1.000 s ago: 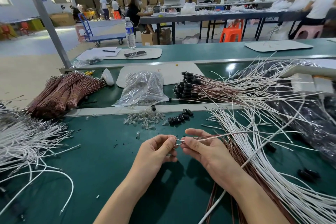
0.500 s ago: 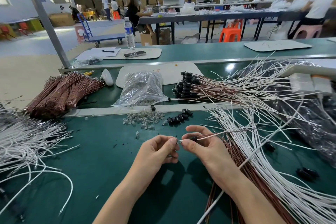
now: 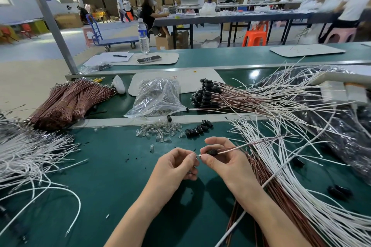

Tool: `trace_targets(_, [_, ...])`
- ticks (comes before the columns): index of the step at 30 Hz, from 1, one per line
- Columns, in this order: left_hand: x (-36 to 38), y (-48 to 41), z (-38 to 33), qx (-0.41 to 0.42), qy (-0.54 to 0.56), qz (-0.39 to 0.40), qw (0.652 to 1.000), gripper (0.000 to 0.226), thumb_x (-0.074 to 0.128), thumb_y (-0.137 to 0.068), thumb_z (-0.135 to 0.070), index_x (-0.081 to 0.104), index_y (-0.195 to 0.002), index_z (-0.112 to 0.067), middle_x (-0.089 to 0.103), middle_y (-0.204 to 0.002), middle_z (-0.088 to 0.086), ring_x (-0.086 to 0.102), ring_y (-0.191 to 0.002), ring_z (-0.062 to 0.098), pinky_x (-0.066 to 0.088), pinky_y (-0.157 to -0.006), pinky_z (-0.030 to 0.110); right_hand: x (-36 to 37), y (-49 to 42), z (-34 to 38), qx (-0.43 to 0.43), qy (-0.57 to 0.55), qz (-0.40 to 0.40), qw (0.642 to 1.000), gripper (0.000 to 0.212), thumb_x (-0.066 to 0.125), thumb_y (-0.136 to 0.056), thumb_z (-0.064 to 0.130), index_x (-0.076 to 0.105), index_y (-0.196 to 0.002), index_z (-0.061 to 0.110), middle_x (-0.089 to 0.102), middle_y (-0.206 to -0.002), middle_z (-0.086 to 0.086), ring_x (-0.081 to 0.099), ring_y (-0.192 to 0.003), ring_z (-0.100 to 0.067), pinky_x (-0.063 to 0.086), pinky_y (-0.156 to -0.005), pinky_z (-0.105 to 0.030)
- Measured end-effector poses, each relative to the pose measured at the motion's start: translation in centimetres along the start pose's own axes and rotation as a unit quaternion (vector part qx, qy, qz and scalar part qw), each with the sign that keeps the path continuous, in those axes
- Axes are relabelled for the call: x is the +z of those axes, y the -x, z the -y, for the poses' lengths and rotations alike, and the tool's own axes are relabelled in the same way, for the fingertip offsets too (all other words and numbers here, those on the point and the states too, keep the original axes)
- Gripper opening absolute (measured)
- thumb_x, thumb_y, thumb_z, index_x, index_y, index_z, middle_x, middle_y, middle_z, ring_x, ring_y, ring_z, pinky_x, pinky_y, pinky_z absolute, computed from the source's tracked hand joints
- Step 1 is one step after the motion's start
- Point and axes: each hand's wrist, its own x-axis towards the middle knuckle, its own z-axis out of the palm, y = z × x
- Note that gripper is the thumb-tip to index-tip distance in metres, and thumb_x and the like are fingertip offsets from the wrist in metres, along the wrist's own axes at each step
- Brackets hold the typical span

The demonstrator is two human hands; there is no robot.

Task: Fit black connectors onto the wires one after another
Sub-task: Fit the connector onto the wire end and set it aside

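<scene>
My right hand pinches a black connector that sits on a pair of wires, one white and one brown, running off to the right. My left hand pinches the small metal tip that sticks out of the connector's left end. Both hands hover over the green mat. A short row of loose black connectors lies just beyond my hands. Wires with connectors fitted are piled further back.
Loose white wires spread at the right and at the left. Bundled brown wires lie at the back left. A clear bag and scattered small clear bulbs sit behind my hands. A black plastic sheet covers the right.
The black connector has slid along the wires toward the tip between my hands. My right hand's fingers have closed round it, and the wire pair has swung slightly upward.
</scene>
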Motion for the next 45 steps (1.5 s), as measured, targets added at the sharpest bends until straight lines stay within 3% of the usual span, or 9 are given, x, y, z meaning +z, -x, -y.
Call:
trace_targets(5, [0.2, -0.1, 0.0, -0.009, -0.007, -0.001, 1.0, 0.017, 0.062, -0.099, -0.02, 0.072, -0.097, -0.007, 0.074, -0.083, 0.007, 0.068, -0.071, 0.018, 0.058, -0.069, 0.028, -0.1, 0.1, 0.3, 0.001, -0.003, 0.006, 1.0, 0.041, 0.074, -0.089, 0.005, 0.069, -0.105, 0.042, 0.076, -0.099, -0.002, 0.071, -0.095, -0.011, 0.05, -0.089, -0.016])
trace_targets(11, [0.5, 0.2, -0.5, 0.009, -0.029, -0.001, 1.0, 0.016, 0.061, -0.099, -0.017, 0.07, -0.095, -0.005, 0.073, -0.081, 0.003, 0.067, -0.069, 0.015, 0.056, -0.066, 0.025, -0.1, 0.0, 0.2, 0.012, -0.033, -0.007, 0.999, 0.037, 0.079, -0.084, 0.018, 0.07, -0.109, 0.043, 0.078, -0.098, -0.003, 0.074, -0.094, -0.014, 0.052, -0.086, -0.017])
trace_targets(17, [1.0, 1.0, -0.4, 0.087, -0.136, -0.036, 0.986, 0.011, 0.063, -0.099, -0.021, 0.069, -0.089, -0.02, 0.071, -0.077, -0.002, 0.066, -0.066, 0.013, 0.053, -0.063, 0.02, 0.0, -0.4, -0.5, 0.058, -0.1, -0.036, 0.993, 0.05, 0.081, -0.073, 0.035, 0.067, -0.117, 0.018, 0.077, -0.086, -0.013, 0.074, -0.077, -0.019, 0.057, -0.07, -0.021])
trace_targets(24, [0.9, 1.0, -0.5, 0.1, -0.142, -0.02, 0.985, 0.019, 0.062, -0.1, -0.023, 0.067, -0.085, -0.034, 0.072, -0.078, -0.001, 0.067, -0.066, 0.016, 0.056, -0.063, 0.027, 0.0, -0.2, -0.4, 0.049, -0.055, 0.021, 0.997, 0.032, 0.082, -0.075, 0.033, 0.072, -0.105, 0.039, 0.077, -0.09, -0.006, 0.075, -0.088, -0.018, 0.057, -0.078, -0.022])
trace_targets(32, [0.8, 0.8, -0.5, 0.077, -0.122, -0.018, 0.989, 0.014, 0.059, -0.101, -0.019, 0.065, -0.088, -0.016, 0.073, -0.074, -0.001, 0.069, -0.062, 0.016, 0.054, -0.061, 0.024, 0.0, 0.0, 0.1, 0.035, -0.017, 0.026, 0.999, 0.038, 0.084, -0.074, 0.033, 0.068, -0.105, 0.047, 0.077, -0.085, -0.003, 0.07, -0.075, -0.011, 0.053, -0.074, -0.016])
trace_targets(37, [0.8, 0.8, -0.4, 0.077, -0.12, -0.014, 0.99, 0.017, 0.059, -0.101, -0.023, 0.066, -0.086, -0.026, 0.074, -0.082, -0.001, 0.069, -0.066, 0.018, 0.055, -0.062, 0.025, 0.0, 0.0, 0.2, 0.032, -0.023, 0.026, 0.999, 0.039, 0.084, -0.075, 0.035, 0.068, -0.108, 0.048, 0.077, -0.089, -0.004, 0.07, -0.078, -0.013, 0.053, -0.077, -0.017])
trace_targets(40, [0.8, 0.8, -0.4, 0.086, -0.126, -0.014, 0.988, 0.019, 0.06, -0.101, -0.023, 0.068, -0.085, -0.03, 0.074, -0.081, 0.0, 0.068, -0.067, 0.017, 0.054, -0.062, 0.025, -0.1, 0.0, 0.0, 0.041, -0.043, 0.02, 0.998, 0.042, 0.084, -0.072, 0.037, 0.069, -0.111, 0.043, 0.077, -0.091, -0.006, 0.072, -0.081, -0.016, 0.055, -0.077, -0.019])
trace_targets(43, [1.0, 0.9, -0.4, 0.1, -0.126, -0.024, 0.987, 0.015, 0.059, -0.101, -0.021, 0.069, -0.09, -0.023, 0.073, -0.08, -0.003, 0.065, -0.064, 0.013, 0.052, -0.062, 0.023, 0.0, 0.0, -0.2, 0.058, -0.045, 0.015, 0.997, 0.043, 0.081, -0.073, 0.035, 0.071, -0.114, 0.028, 0.077, -0.09, -0.006, 0.074, -0.083, -0.015, 0.056, -0.072, -0.02])
trace_targets(45, [1.1, 1.0, -0.4, 0.11, -0.127, -0.031, 0.985, 0.014, 0.059, -0.101, -0.02, 0.069, -0.091, -0.02, 0.073, -0.077, -0.007, 0.062, -0.06, 0.01, 0.051, -0.061, 0.019, 0.1, 0.1, -0.2, 0.066, -0.027, 0.016, 0.997, 0.033, 0.078, -0.076, 0.036, 0.076, -0.105, 0.02, 0.077, -0.086, -0.005, 0.072, -0.079, -0.012, 0.056, -0.068, -0.02])
